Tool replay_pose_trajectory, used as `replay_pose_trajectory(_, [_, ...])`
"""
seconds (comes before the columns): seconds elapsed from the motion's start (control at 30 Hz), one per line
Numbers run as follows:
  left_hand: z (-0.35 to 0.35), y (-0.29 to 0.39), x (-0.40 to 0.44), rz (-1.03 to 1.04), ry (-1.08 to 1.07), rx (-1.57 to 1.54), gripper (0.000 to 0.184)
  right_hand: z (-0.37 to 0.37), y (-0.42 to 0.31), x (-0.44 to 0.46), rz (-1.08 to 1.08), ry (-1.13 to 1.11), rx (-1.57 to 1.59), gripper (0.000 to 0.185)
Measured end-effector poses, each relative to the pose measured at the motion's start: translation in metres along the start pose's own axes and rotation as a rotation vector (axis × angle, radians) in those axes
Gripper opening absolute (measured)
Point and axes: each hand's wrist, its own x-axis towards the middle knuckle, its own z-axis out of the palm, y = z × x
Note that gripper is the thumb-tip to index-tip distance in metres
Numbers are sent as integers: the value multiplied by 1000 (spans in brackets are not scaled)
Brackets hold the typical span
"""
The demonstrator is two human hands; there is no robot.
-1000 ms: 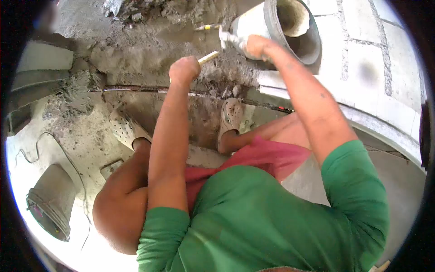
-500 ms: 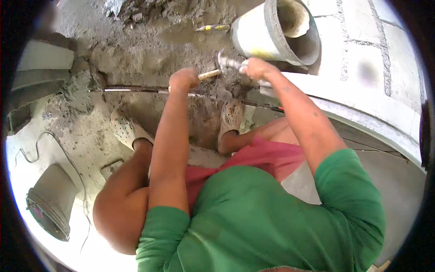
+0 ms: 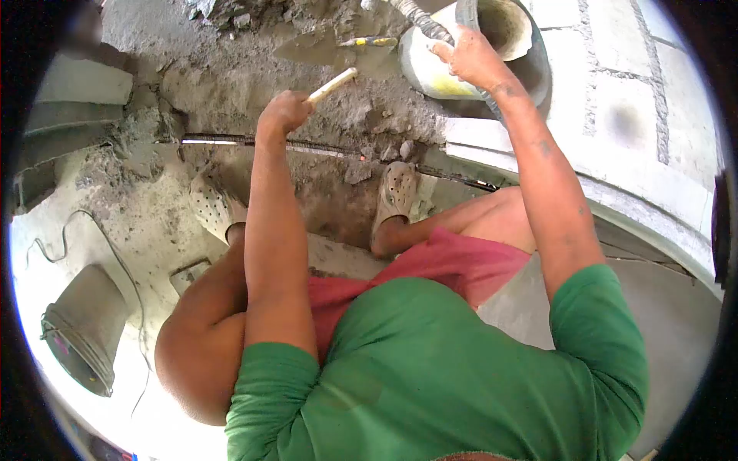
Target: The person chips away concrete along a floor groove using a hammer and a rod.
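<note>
My left hand [image 3: 284, 114] is closed round a pale rod [image 3: 332, 84], whose free end points up and to the right above the dirt. The rod's other end is hidden in my fist. My right hand [image 3: 473, 60] grips a hammer by its wrapped handle [image 3: 421, 19], raised in front of the bucket [image 3: 430, 73]. The hammer's head is partly cut off at the top edge. Below my hands, a dark narrow bar [image 3: 307, 147] runs across the dug soil [image 3: 338, 196], with loose lumps [image 3: 358, 172] beside it.
A trowel with a yellow handle [image 3: 367, 41] lies on the dirt beyond my hands. Concrete blocks [image 3: 623, 92] form a raised edge at the right. My feet in clogs [image 3: 396, 192] stand by the bar. At the lower left are another bucket [image 3: 92, 307] and a cable [image 3: 115, 246].
My right hand has lifted the hammer up and away from the rod, toward the bucket. My left hand has moved slightly left and up, tilting the rod more upward.
</note>
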Motion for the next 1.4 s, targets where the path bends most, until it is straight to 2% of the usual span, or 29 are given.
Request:
replay_pose_trajectory(0.03, [-1, -2, -3, -31, 48, -111, 33, 5, -7, 3, -225, 144, -107, 42])
replay_pose_trajectory(0.07, [-1, -5, -2, -40, 50, -113, 33, 3, -11, 8, -102, -53, -62, 41])
replay_pose_trajectory(0.13, [9, -14, 3, 106, 118, -33, 32, 5, -31, 12, -126, -19, -29, 45])
replay_pose_trajectory(0.17, [14, -16, 4, 102, 119, -34, 32, 5, -41, 16, -145, 23, -3, 50])
replay_pose_trajectory(0.2, [20, -16, 4, 67, 132, -49, 32, -5, -63, 17, 62, -125, 81, 55])
replay_pose_trajectory(0.23, [25, -14, 1, 32, 144, -64, 31, -12, -92, 10, 60, -129, 81, 55])
replay_pose_trajectory(0.27, [21, -8, -9, -6, 142, -104, 31, -18, -122, -2, 64, -31, -2, 52])
replay_pose_trajectory(0.33, [26, -14, -7, -1, 142, -124, 31, -16, -127, 0, 64, 64, -83, 50])
replay_pose_trajectory(0.4, [25, -14, -8, 4, 144, -141, 31, -4, -101, 21, 90, -172, 47, 54])
replay_pose_trajectory(0.43, [24, -11, -10, 34, 175, -115, 31, 5, -95, 21, 91, -176, 48, 54])
replay_pose_trajectory(0.5, [28, -10, -14, 59, 194, -93, 32, 19, -89, 19, 109, -45, 72, 55])
replay_pose_trajectory(0.53, [31, -12, -12, 52, 198, -85, 32, 13, -97, 20, 111, -48, 74, 55])
replay_pose_trajectory(0.6, [33, -12, -12, 47, 205, -77, 32, -6, -112, 24, 253, -293, 178, 56])
replay_pose_trajectory(0.63, [32, -9, -15, 30, 185, -88, 30, 17, -88, 24, 251, -292, 178, 56])
replay_pose_trajectory(0.7, [33, -5, -21, 12, 169, -102, 29, 86, -21, 23, -130, 39, -79, 47])
replay_pose_trajectory(0.8, [39, -6, -23, 30, 187, -95, 29, 94, -25, 16, 123, -448, -112, 36])
replay_pose_trajectory(0.83, [49, -10, -19, 55, 209, -59, 29, 85, -38, 20, 271, -568, -93, 34])
replay_pose_trajectory(0.87, [54, -15, -10, 76, 238, -26, 29, 98, -5, 43, -44, -470, -141, 36])
replay_pose_trajectory(0.93, [42, -7, -16, 5, 148, -74, 29, 65, -34, 53, -25, -465, -165, 34])
replay_pose_trajectory(0.97, [37, -4, -17, -65, 71, -121, 29, 35, -65, 53, 107, -431, -58, 34])
replay_pose_trajectory(1.03, [43, -6, -15, -48, 90, -83, 30, 24, -53, 86, 85, -272, -151, 38])
replay_pose_trajectory(1.07, [42, -8, -12, -27, 120, -38, 30, 25, -54, 91, 79, -271, -149, 38])
replay_pose_trajectory(1.13, [40, -10, -6, -13, 87, -53, 30, 20, -85, 83, -138, 350, 30, 54])
replay_pose_trajectory(1.2, [38, -15, 0, 8, 61, -72, 31, 90, -16, 89, -221, 350, 16, 34])
replay_pose_trajectory(1.23, [41, -17, 4, 0, 38, -65, 31, 101, -19, 52, -141, 172, 10, 37])
replay_pose_trajectory(1.3, [40, -16, 6, -7, 34, -65, 30, 119, -4, 25, 5, -412, -289, 39])
replay_pose_trajectory(1.33, [41, -14, 3, 15, 69, -13, 30, 117, 0, 28, 93, -446, -318, 41])
replay_pose_trajectory(1.37, [43, -15, 3, 30, 104, 34, 30, 112, 8, 42, 87, -442, -320, 41])
replay_pose_trajectory(1.4, [42, -15, 1, 36, 121, -14, 30, 98, 13, 51, -36, -458, -272, 39])
